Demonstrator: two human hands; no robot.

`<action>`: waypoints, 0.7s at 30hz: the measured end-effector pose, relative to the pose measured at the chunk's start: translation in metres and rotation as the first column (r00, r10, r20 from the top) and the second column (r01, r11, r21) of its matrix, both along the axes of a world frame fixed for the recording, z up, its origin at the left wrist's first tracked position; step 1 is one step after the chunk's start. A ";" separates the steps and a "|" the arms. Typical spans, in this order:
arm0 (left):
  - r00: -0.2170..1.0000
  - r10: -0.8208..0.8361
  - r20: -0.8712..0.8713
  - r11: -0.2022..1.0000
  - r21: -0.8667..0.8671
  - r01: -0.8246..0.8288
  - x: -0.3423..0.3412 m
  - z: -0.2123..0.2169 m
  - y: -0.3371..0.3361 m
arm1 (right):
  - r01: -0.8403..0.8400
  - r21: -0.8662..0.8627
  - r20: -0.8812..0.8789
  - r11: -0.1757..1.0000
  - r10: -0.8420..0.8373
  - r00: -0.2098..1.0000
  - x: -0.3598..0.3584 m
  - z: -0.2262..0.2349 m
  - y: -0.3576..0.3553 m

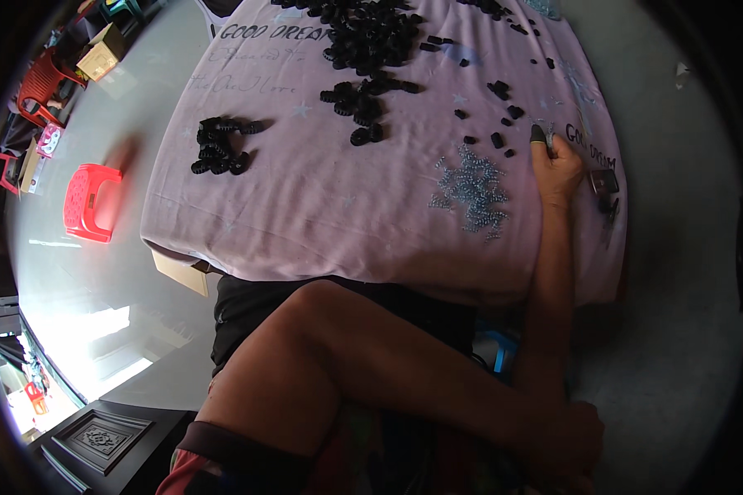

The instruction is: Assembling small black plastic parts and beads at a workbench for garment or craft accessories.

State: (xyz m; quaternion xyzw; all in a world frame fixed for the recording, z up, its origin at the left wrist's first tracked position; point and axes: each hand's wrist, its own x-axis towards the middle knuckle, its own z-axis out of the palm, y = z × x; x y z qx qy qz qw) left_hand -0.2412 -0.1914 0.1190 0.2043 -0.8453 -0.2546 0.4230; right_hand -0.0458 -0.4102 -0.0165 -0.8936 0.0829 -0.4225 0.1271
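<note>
My right hand [557, 169] is over the right side of the pink cloth, with a black cover on one fingertip. Its fingers are curled in a pinch, and a small pale glint shows between them; I cannot make out what it is. To its left lies a loose heap of small metal springs [472, 191]. Several small black plastic pieces [498, 140] are scattered beyond the springs. My left arm crosses in front of my body, and my left hand [574, 437] rests beside my right elbow in shadow. Its fingers are too dark to read.
The pink cloth [305, 214] covers the table. A large pile of black ribbed parts [371, 41] lies at the far middle, and a smaller cluster [216, 147] at the left. Dark objects [604, 183] sit by the right edge. A red stool [91, 202] stands on the floor.
</note>
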 end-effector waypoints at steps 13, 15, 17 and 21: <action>0.940 -0.265 -0.216 0.964 -0.040 0.263 -0.013 0.012 0.000 | 0.018 -0.033 -0.006 0.999 -0.018 1.000 -0.006 0.001 -0.009; 0.915 -0.361 -0.179 0.855 0.329 0.401 -0.007 0.012 0.002 | 0.019 -0.045 -0.002 0.999 -0.019 1.000 -0.007 0.000 -0.010; 0.922 -0.271 -0.277 0.945 -0.257 0.201 -0.038 -0.028 -0.015 | -0.018 -0.011 0.030 1.000 0.018 0.999 -0.002 0.003 -0.003; 0.949 -0.190 -0.253 0.973 -0.176 0.148 -0.028 -0.039 -0.025 | -0.020 0.012 -0.003 1.000 0.020 1.000 -0.001 0.000 0.005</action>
